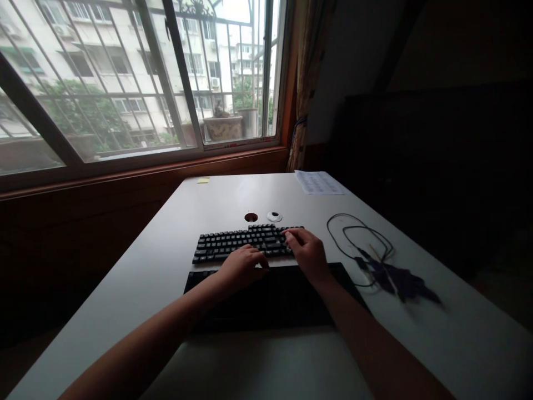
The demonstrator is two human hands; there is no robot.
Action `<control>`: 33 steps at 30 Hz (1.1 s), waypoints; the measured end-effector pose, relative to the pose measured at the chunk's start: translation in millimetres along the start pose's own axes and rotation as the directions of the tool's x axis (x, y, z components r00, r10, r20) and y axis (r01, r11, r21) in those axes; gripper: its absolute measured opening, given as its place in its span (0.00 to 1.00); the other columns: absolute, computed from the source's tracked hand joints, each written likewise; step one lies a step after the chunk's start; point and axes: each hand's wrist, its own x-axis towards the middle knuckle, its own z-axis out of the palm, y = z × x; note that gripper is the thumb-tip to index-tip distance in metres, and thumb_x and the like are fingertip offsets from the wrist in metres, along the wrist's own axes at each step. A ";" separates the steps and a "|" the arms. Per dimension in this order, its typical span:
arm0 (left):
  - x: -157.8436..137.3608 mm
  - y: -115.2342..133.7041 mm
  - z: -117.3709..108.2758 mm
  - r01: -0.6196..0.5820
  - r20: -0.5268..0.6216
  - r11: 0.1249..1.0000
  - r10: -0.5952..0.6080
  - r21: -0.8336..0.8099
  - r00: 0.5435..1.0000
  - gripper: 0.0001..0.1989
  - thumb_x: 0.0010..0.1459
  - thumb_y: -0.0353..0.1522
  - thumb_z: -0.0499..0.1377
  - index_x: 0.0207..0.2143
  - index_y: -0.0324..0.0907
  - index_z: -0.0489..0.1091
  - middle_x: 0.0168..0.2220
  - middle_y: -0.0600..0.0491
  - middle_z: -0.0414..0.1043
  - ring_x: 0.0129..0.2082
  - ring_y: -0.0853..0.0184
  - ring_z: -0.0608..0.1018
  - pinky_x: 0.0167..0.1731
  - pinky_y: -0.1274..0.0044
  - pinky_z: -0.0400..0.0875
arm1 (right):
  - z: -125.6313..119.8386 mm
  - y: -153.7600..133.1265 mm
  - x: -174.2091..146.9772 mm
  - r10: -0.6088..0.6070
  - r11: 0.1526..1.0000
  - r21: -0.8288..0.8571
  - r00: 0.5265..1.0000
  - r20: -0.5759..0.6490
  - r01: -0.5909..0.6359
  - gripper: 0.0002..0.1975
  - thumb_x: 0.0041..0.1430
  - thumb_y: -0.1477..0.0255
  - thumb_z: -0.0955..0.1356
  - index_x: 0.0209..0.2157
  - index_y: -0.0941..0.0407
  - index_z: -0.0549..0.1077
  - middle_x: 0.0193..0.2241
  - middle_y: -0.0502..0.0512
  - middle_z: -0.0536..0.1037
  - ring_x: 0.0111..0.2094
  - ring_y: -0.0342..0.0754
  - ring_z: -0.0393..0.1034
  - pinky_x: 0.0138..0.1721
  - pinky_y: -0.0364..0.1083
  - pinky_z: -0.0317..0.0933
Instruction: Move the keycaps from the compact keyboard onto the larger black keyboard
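Forearms (145, 325) (2) over white desk (137, 250) | left hand (244, 265), right hand (310, 254) at keycaps (225, 244), grips: can't tell | barred window (137, 83), curtain (306, 83) beyond

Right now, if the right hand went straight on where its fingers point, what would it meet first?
Likely the black keys left of the right hand; depth is unclear, so it may already touch them.

A small yellow paper note (203, 180) lies far left on the smooth white table (133, 278) — printed white paper (320, 183) far right. Beyond: a metal-framed sliding window (183, 72) — patterned fabric curtain (307, 66) to its right.
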 end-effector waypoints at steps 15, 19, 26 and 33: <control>0.9 -1.8 0.8 -0.022 -0.004 1.000 0.022 -0.012 1.000 0.04 0.58 0.32 0.65 0.38 0.45 0.78 0.37 0.52 0.79 0.42 0.59 0.75 0.44 0.70 0.70 | 3.2 0.9 -2.0 -0.055 0.998 -0.007 0.998 0.018 0.055 0.11 0.63 0.68 0.64 0.35 0.54 0.80 0.34 0.54 0.81 0.37 0.51 0.75 0.41 0.48 0.66; 0.5 1.1 0.0 -0.024 -0.007 1.000 0.024 -0.008 1.000 0.04 0.59 0.32 0.65 0.37 0.46 0.78 0.37 0.53 0.79 0.41 0.60 0.75 0.42 0.71 0.69 | 4.1 1.7 -2.0 -0.059 0.998 0.005 0.998 0.029 0.059 0.11 0.63 0.69 0.65 0.36 0.54 0.79 0.33 0.53 0.81 0.36 0.50 0.75 0.40 0.47 0.66; 0.4 0.5 1.0 -0.041 -0.032 0.999 0.040 -0.028 0.999 0.04 0.59 0.32 0.65 0.38 0.45 0.78 0.36 0.53 0.78 0.41 0.61 0.75 0.44 0.73 0.68 | 3.7 3.6 -1.4 -0.068 0.998 0.001 0.997 0.039 0.068 0.10 0.63 0.70 0.65 0.36 0.55 0.79 0.34 0.54 0.81 0.37 0.50 0.75 0.41 0.47 0.66; 0.5 -5.6 2.0 -0.024 -0.033 0.995 0.021 -0.093 0.999 0.04 0.59 0.32 0.65 0.38 0.45 0.79 0.34 0.54 0.78 0.39 0.63 0.75 0.41 0.74 0.68 | 2.9 0.8 -1.9 -0.055 0.998 0.001 0.998 0.044 0.055 0.10 0.63 0.70 0.66 0.35 0.55 0.79 0.34 0.54 0.81 0.36 0.50 0.75 0.41 0.48 0.66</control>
